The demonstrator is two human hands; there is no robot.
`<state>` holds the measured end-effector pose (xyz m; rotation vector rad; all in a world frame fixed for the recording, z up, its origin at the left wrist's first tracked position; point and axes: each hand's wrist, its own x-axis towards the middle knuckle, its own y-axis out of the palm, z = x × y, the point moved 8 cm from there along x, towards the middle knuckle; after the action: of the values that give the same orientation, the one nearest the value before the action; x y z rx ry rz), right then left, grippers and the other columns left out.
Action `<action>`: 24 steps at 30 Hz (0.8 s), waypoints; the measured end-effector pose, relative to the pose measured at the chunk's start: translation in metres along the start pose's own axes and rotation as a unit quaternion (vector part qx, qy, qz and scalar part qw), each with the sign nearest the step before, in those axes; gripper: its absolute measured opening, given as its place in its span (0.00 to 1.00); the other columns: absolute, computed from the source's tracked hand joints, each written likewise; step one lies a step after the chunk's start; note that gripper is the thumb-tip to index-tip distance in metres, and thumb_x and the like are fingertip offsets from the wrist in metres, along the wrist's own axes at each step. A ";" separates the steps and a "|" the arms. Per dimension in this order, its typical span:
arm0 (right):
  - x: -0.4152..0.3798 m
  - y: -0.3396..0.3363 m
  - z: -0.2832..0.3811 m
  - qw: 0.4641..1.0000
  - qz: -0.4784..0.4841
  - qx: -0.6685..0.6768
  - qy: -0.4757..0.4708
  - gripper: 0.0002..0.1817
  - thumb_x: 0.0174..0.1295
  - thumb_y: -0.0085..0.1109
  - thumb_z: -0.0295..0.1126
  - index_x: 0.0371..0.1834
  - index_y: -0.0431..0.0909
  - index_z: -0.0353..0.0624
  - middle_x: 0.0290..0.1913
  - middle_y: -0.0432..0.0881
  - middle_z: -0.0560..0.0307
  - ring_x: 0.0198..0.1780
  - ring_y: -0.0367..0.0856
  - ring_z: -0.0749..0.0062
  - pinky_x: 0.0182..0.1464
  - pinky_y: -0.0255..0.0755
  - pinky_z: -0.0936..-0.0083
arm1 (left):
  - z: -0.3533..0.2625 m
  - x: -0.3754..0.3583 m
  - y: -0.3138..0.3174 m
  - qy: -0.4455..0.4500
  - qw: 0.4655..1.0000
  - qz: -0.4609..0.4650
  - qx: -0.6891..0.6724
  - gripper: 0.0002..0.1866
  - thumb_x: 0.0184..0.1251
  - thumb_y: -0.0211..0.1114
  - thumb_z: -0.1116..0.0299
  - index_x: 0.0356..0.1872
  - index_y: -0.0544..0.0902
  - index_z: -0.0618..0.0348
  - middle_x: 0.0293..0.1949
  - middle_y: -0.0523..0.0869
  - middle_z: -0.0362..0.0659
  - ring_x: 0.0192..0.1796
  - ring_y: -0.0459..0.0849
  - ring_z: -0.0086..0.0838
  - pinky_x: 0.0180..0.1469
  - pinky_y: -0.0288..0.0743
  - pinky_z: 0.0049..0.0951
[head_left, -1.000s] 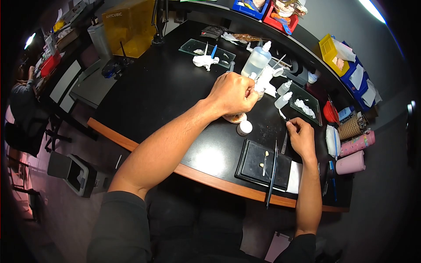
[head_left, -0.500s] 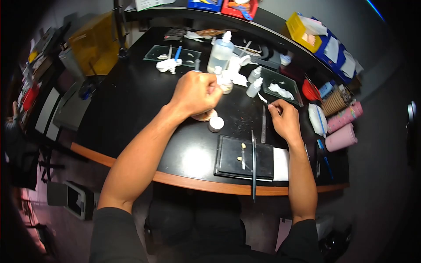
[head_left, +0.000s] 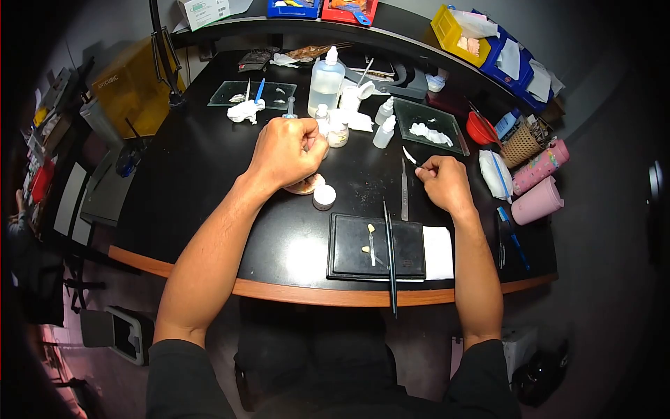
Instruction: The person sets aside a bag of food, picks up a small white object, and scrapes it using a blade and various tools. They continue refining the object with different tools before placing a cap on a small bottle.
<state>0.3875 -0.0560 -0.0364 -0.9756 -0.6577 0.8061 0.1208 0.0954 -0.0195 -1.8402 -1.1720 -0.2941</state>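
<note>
My left hand (head_left: pixel 286 150) is closed in a fist above the table, just in front of small bottles and a white-labelled jar (head_left: pixel 338 134). Whatever its fingers hold is hidden. A pinch of my right hand (head_left: pixel 448 183) grips a small spatula (head_left: pixel 409 155) with a dark handle and a curved, pale tip pointing up and left. Beside that hand lies a flat metal tool (head_left: pixel 405 195). Below my left hand are a round, tan-and-white piece (head_left: pixel 307 184) and a small white-lidded jar (head_left: pixel 324 197).
A black case (head_left: pixel 349 244) holds two tooth-shaped pieces, with a thin brush (head_left: pixel 390 262) across it overhanging the table edge. Farther back stand a large clear bottle (head_left: pixel 326 87), two dropper bottles (head_left: pixel 384 133) and a glass slab (head_left: pixel 457 140). Cups line the right side.
The whole view has shifted, so the table items appear farther left. Both hands keep nearly the same poses, and the spatula stays in my right hand.
</note>
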 end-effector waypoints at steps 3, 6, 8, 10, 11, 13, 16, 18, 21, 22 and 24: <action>0.001 0.002 0.000 1.000 -0.005 -0.003 -0.013 0.10 0.63 0.73 0.35 0.37 0.90 0.37 0.33 0.90 0.46 0.39 0.91 0.54 0.47 0.81 0.62 | 0.000 0.000 0.001 0.004 1.000 0.001 0.004 0.12 0.63 0.66 0.73 0.21 0.79 0.66 0.14 0.75 0.42 0.18 0.71 0.24 0.25 0.66 0.32; 0.000 0.003 0.003 1.000 -0.004 -0.003 -0.021 0.10 0.63 0.74 0.35 0.37 0.91 0.38 0.33 0.90 0.47 0.39 0.91 0.54 0.47 0.81 0.62 | 0.001 0.000 0.002 0.004 1.000 0.003 0.006 0.12 0.63 0.66 0.73 0.21 0.78 0.65 0.14 0.75 0.43 0.18 0.72 0.24 0.25 0.66 0.32; -0.001 0.004 0.005 1.000 0.001 -0.001 -0.023 0.10 0.63 0.74 0.35 0.38 0.91 0.38 0.32 0.90 0.47 0.38 0.91 0.54 0.47 0.82 0.62 | 0.001 0.000 0.001 0.010 1.000 0.000 0.007 0.12 0.63 0.66 0.73 0.21 0.78 0.65 0.14 0.75 0.43 0.18 0.72 0.25 0.25 0.67 0.32; -0.001 0.003 0.006 1.000 0.001 0.001 -0.024 0.10 0.62 0.75 0.35 0.38 0.92 0.39 0.32 0.90 0.47 0.38 0.91 0.54 0.48 0.82 0.63 | 0.000 0.000 0.001 0.009 1.000 0.000 0.008 0.12 0.63 0.66 0.72 0.21 0.78 0.66 0.14 0.75 0.43 0.18 0.72 0.25 0.25 0.67 0.32; -0.001 0.003 0.007 1.000 -0.001 0.004 -0.026 0.10 0.62 0.75 0.35 0.38 0.92 0.39 0.32 0.90 0.47 0.38 0.91 0.54 0.48 0.82 0.63 | 0.000 0.000 0.001 0.006 1.000 0.003 0.007 0.12 0.63 0.66 0.72 0.21 0.78 0.66 0.14 0.75 0.43 0.18 0.72 0.26 0.25 0.67 0.33; -0.002 0.003 0.007 1.000 -0.006 0.008 -0.029 0.10 0.62 0.75 0.35 0.38 0.93 0.40 0.32 0.91 0.47 0.37 0.92 0.55 0.48 0.82 0.63 | -0.001 0.000 0.001 0.005 1.000 0.005 0.008 0.12 0.63 0.66 0.72 0.21 0.78 0.66 0.14 0.75 0.44 0.18 0.72 0.27 0.25 0.67 0.33; -0.002 0.003 0.007 1.000 -0.005 0.008 -0.028 0.10 0.62 0.74 0.35 0.38 0.93 0.40 0.33 0.91 0.46 0.37 0.92 0.54 0.48 0.82 0.64 | -0.002 0.001 0.000 0.011 1.000 0.002 0.015 0.12 0.63 0.66 0.72 0.21 0.78 0.66 0.15 0.76 0.44 0.18 0.73 0.27 0.25 0.68 0.34; -0.001 0.004 0.006 1.000 -0.008 0.008 -0.030 0.10 0.61 0.75 0.35 0.38 0.93 0.40 0.31 0.90 0.47 0.36 0.91 0.55 0.47 0.82 0.64 | -0.001 0.000 0.001 0.008 1.000 0.000 0.015 0.12 0.63 0.66 0.72 0.21 0.78 0.66 0.15 0.76 0.45 0.18 0.74 0.28 0.25 0.68 0.34; -0.001 0.004 0.007 1.000 -0.004 0.006 -0.027 0.10 0.60 0.75 0.35 0.39 0.93 0.39 0.29 0.89 0.48 0.35 0.90 0.55 0.46 0.81 0.64 | -0.001 0.000 0.000 0.007 1.000 -0.001 0.013 0.12 0.63 0.66 0.72 0.21 0.79 0.67 0.15 0.77 0.46 0.18 0.75 0.29 0.26 0.69 0.34; -0.001 0.004 0.008 1.000 -0.002 0.005 -0.025 0.11 0.60 0.76 0.34 0.40 0.93 0.39 0.29 0.89 0.48 0.34 0.90 0.55 0.46 0.81 0.63 | -0.001 0.000 0.000 0.010 1.000 -0.001 0.016 0.12 0.63 0.66 0.72 0.22 0.79 0.67 0.15 0.77 0.46 0.18 0.76 0.30 0.26 0.70 0.34; -0.002 0.005 0.009 0.999 -0.017 0.006 -0.040 0.12 0.59 0.76 0.34 0.41 0.93 0.38 0.28 0.88 0.48 0.33 0.89 0.56 0.45 0.81 0.63 | -0.001 0.000 0.001 0.015 1.000 -0.003 0.021 0.11 0.62 0.65 0.72 0.22 0.80 0.67 0.16 0.78 0.47 0.18 0.76 0.30 0.26 0.70 0.35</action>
<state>0.3781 -0.0521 -0.0371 -0.9226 -0.7362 0.8207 0.1215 0.0945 -0.0195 -1.7912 -1.1548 -0.2961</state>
